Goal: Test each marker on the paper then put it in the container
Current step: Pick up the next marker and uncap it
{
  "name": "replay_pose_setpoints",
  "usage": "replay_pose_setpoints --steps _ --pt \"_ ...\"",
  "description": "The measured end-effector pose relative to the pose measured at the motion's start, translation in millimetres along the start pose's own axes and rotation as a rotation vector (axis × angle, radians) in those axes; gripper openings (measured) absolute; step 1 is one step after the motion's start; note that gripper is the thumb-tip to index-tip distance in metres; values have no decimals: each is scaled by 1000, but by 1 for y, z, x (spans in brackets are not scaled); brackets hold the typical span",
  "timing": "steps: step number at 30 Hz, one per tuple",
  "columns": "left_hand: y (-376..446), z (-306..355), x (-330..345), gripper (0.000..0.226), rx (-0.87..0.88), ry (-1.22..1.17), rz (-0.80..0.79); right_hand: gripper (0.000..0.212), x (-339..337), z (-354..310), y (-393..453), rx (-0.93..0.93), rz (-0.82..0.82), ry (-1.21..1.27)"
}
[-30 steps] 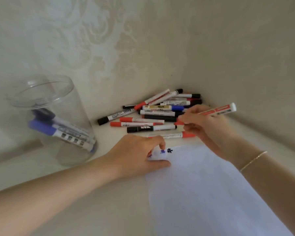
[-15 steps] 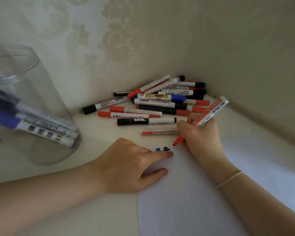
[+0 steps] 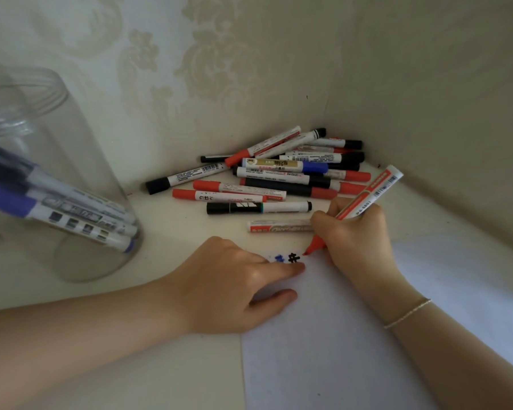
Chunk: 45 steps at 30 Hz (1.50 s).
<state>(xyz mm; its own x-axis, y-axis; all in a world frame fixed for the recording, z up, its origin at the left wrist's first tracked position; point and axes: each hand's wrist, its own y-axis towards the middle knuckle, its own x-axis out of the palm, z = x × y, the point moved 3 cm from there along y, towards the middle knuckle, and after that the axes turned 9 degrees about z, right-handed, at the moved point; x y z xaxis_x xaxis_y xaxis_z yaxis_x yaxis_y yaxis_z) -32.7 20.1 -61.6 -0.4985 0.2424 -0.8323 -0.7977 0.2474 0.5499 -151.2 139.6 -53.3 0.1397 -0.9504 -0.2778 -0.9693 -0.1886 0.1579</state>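
Right hand [image 3: 356, 232] gripping uncapped red marker [image 3: 365, 196], tip on white paper sheet [image 3: 338, 335]; left hand [image 3: 234, 285] flat on sheet corner; clear plastic container [image 3: 57, 179] left of sheet

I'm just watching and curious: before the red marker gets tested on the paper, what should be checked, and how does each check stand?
1. Cap off the red marker, tip bared: ok.
2. Right hand grips the marker firmly: ok.
3. Left hand presses the paper flat: ok.
4. Tip beside the blue and black marks, on unmarked paper: ok.
5. Tip actually touching the paper: cannot tell.
6. Container upright, mouth open for the drop: cannot tell, its top is out of view.
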Motion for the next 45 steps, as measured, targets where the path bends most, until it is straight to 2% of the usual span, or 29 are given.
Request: replay_pose_setpoints --steps 4,9,14,21,26,32,34,37,39,42,43,45 --pt "0 0 0 37 -6 -10 -9 22 2 0 -1 -6 -35 -7" --pt "0 -1 1 37 -11 -19 -8 31 2 -2 -2 -72 10 -38" --pt "-1 -1 0 37 -19 -37 -17 19 1 -1 1 13 4 1" --pt "0 -2 1 36 -30 -32 -24 19 2 0 0 -10 -24 -51" --pt "0 -1 0 36 -39 -37 -40 19 -1 1 1 -3 26 -15" --pt "-2 -1 1 36 -46 -41 -59 37 2 2 -1 -37 -6 -2" --pt "-2 -2 -2 37 -101 -74 -43 31 1 2 2 -2 5 77" --pt "-1 -9 -8 43 -286 -221 5 29 -7 3 7 82 20 336" --pt "0 -13 -7 45 -362 -329 20 27 -9 0 7 123 -52 529" --pt "1 -18 -5 38 -498 -450 66 12 -5 -5 3 281 -231 881" --pt "2 -20 -4 38 -539 -475 67 17 -3 -6 1 320 -284 939" --pt "3 -21 -4 45 -589 -502 45 20 -1 -9 -3 329 -336 905"
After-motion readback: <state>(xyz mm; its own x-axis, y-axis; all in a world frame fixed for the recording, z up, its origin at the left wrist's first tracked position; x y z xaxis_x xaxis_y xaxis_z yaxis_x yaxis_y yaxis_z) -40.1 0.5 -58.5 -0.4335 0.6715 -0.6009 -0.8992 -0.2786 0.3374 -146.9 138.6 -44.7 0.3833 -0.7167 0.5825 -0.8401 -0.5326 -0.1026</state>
